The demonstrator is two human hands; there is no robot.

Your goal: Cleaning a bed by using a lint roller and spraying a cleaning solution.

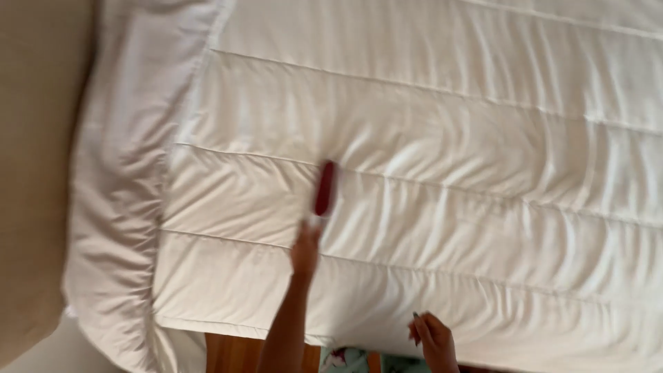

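Fingers of the left hand point(306, 250) closed round the pale handle of a red brush point(324, 188), motion-blurred; brush head lies on the white quilted cover point(442, 138), mid-bed, toward its near edge. Right hand point(433, 338) loosely curled, fingers together, dark nails showing, touching the cover's near edge; no object visible in it. Bare fitted sheet point(117, 186) wraps the mattress end at left. Wooden floor point(231, 354) below.

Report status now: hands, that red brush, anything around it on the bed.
Left hand grips red brush, flat on white quilt. Right hand loosely curled at quilt's near edge, holding nothing. Nothing else near brush.
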